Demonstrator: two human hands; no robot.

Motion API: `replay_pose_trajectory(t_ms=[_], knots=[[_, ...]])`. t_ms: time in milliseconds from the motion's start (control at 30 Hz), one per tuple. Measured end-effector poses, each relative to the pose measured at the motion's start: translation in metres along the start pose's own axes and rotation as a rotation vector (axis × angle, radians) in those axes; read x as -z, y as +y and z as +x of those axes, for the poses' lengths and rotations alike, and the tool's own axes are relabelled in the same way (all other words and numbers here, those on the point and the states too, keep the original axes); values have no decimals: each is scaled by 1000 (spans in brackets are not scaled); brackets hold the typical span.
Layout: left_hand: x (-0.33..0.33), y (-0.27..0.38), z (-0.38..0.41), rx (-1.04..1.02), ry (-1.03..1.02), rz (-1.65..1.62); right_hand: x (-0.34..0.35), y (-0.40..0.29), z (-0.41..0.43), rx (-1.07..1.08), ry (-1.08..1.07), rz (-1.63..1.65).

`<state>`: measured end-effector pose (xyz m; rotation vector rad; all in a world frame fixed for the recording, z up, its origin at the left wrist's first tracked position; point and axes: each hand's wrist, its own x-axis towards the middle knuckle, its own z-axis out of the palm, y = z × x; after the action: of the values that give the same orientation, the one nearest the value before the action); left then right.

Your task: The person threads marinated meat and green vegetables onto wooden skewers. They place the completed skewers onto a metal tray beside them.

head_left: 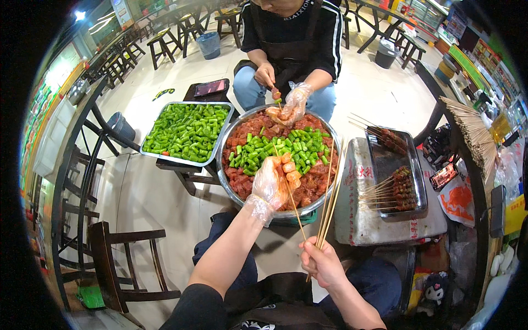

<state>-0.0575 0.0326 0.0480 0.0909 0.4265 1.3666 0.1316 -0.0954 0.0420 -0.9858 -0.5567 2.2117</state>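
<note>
My left hand point(270, 181), in a clear plastic glove stained orange at the fingertips, is curled over a steel bowl point(220, 173). One bamboo skewer point(296, 210) runs up from my right hand between its thumb and fingers; its tip shows beyond them. Whether meat sits on it inside the grip is hard to see. My bare right hand point(319, 260) grips that skewer's lower end with several other bamboo skewers point(328, 198), which lean over the bowl's right rim. Raw red meat pieces point(315, 187) fill the bowl, with cut green peppers point(264, 146) heaped on top.
Opposite, a person's hands point(291, 101) thread meat and pepper on a skewer. At left, a metal tray point(150, 154) holds cut peppers, beside a phone point(211, 87). At right, a tray point(381, 156) with finished skewers point(402, 189) lies on a wrapped box point(350, 218). A wooden chair point(138, 295) stands lower left.
</note>
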Motion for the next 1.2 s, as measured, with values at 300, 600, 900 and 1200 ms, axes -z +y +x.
replay_pose_trajectory(t_ms=[300, 600, 900, 1200], knots=[[19, -63, -12, 32, 142, 183, 5, -4, 11, 152, 211, -151], [25, -2, -2, -778, 200, 1950, 17, -16, 5, 186, 264, -138], [39, -9, 17, -557, 170, 1933, 23, -16, -2, 161, 253, -165], [31, 43, 11, -137, 248, 471, 24, -12, -9, 96, 135, -257]])
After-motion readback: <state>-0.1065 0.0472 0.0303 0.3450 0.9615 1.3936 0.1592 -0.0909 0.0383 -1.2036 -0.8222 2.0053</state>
